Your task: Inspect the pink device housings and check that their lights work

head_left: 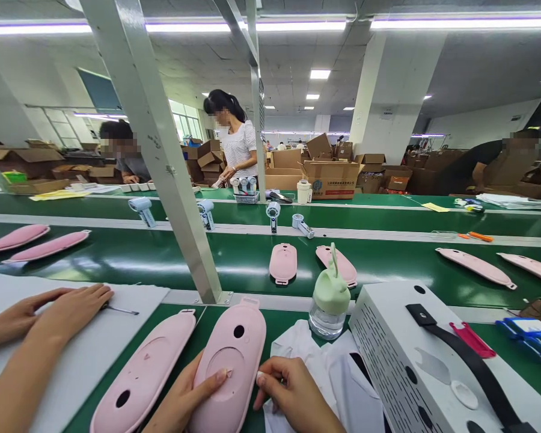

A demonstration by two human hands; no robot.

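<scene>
1. Head view shows the person's left hand (187, 400) cupping a pink shell (229, 373) at the near edge of the bench, thumb pressed on its oval recess, fingers under it; the grip is closed on the shell.
2. At the shell's right edge the right hand (293, 391) is pinched narrow around a bit of white cloth (315, 367), which spreads on the bench just to the right.
3. Judged from this, the step is wiping the shell. It goes well if the left thumb holds the shell firm while the cloth works in short strokes around the recess and the round hole.
4. A second pink shell (144, 376) lies just left, nearly touching; the wiped one should be kept clear of it.
5. A co-worker's hands (67, 313) rest on a white mat (79, 361) at near left.
6. A bottle with a green top (329, 304) stands beyond the cloth, beside a white perforated box (415, 355).
7. Further off runs a green conveyor belt (234, 261) carrying more pink shells; behind it, people work among cardboard boxes (331, 177) under strip lights.
</scene>
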